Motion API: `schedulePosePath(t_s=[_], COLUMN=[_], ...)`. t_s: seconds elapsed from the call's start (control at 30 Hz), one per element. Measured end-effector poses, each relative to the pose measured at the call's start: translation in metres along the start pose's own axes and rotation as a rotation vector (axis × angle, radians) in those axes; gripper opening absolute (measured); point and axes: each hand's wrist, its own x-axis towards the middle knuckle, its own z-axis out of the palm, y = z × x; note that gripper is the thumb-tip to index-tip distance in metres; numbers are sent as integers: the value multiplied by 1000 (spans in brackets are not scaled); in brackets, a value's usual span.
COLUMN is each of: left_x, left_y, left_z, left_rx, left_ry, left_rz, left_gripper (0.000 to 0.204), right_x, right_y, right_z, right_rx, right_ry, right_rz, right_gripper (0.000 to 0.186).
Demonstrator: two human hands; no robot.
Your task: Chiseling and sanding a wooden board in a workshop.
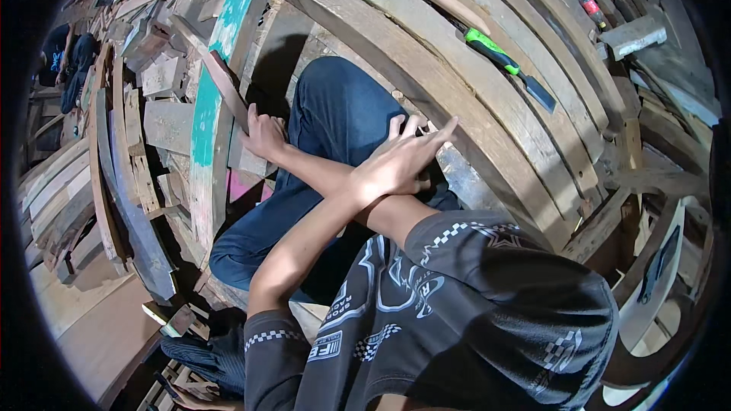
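My forearms cross, so my right hand [264, 135] is on the left side of the view and my left hand [400, 156] on the right. The right fingers are closed around the lower end of a flat reddish-brown strip of wood [224, 85], which slants up beside a green-painted beam [215, 103]. Above my raised knee, my left hand is empty, fingers spread toward a long wooden beam [411, 57]. A chisel [495, 53] with a green and black handle lies on the boards beyond it, beside a pale, slightly curved wood piece [460, 9].
Stacked planks [65, 205] and offcuts fill the left. A plastic bottle [590, 6] stands at upper right, near a pale wood block [633, 36]. Curved wooden frames [647, 281] are at right. Other people sit at upper left and lower left, one in striped dark cloth [209, 350].
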Motion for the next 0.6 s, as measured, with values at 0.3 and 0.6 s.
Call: schedulePosePath(t_s=[0.3,0.6], left_x=[-8,-14], left_y=[-4,-12], left_z=[-2,3], left_rx=[-33,-138], left_ry=[-157,-44], left_rz=[-91,-57], left_gripper=[104,102], right_x=[-5,-7], right_y=[-4,-3], right_z=[-4,6], right_rx=[1,11], right_ry=[3,5], right_rz=[-2,5], right_gripper=[76,76])
